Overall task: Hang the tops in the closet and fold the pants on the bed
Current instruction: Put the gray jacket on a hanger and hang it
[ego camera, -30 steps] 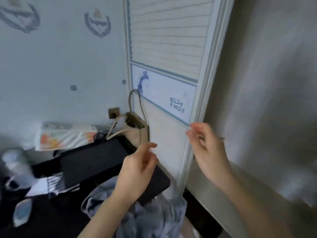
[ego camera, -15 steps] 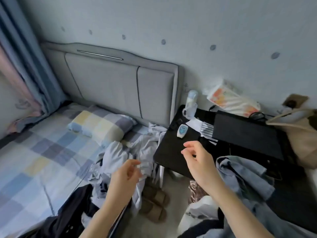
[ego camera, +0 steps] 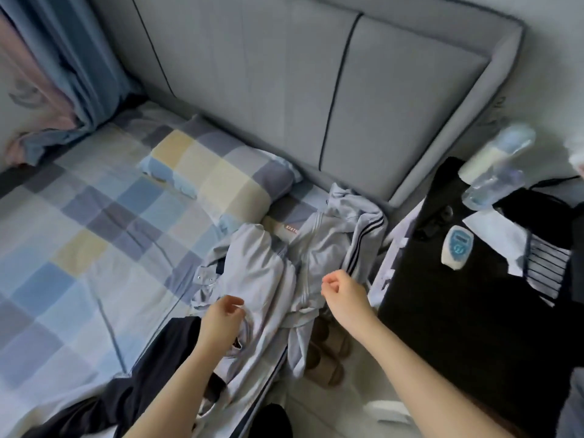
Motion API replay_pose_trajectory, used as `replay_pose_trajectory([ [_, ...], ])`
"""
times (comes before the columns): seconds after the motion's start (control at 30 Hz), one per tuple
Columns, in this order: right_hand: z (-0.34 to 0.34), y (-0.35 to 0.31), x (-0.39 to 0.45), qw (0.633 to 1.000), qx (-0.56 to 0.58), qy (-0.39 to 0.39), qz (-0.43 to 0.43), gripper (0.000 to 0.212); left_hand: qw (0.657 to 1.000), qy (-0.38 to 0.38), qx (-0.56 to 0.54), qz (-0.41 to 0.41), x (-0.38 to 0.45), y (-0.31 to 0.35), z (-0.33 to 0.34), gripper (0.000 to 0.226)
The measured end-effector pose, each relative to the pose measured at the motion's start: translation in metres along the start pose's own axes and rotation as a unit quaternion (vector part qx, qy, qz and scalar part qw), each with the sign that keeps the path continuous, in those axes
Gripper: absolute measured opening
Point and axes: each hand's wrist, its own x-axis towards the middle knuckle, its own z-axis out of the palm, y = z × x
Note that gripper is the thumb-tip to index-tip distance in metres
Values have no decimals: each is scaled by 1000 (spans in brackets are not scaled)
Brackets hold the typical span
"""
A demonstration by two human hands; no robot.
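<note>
Both hands over the bed's (ego camera: pixel 79 216) right edge. Left hand (ego camera: pixel 221 320) loosely curled, fingertips at a fold of the pale grey clothes (ego camera: pixel 271 279); whether it pinches the cloth, cannot tell. Right hand (ego camera: pixel 343 292) loosely curled, holding nothing, above the same heap. The heap spills over the bed edge toward the floor. Dark pants (ego camera: pixel 151 374) lie at the bed's near edge. Pillow (ego camera: pixel 221 172) at the headboard. Black table (ego camera: pixel 458 311) just right of the bed.
</note>
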Motion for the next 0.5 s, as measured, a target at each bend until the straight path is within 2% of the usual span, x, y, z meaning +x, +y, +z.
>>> replay_pose_trajectory([
  [0.17,88,5,121,995,-62,-70,19,13,991,-22,-8,-130,133,-58,24,6],
  [0.27,143,17,170,988,-93,-122,27,20,978,-18,-51,-202,178,-101,45,36],
  [0.3,159,22,183,985,-100,-137,37,21,973,-13,-60,-224,190,-114,51,40],
  [0.37,191,34,202,980,-90,-156,80,21,959,3,-89,-267,207,-136,63,41],
  [0.43,217,50,215,975,-70,-156,139,37,947,16,-128,-295,220,-152,72,37],
  [0.5,237,65,222,961,-16,-167,220,31,941,2,-138,-308,230,-166,83,23],
])
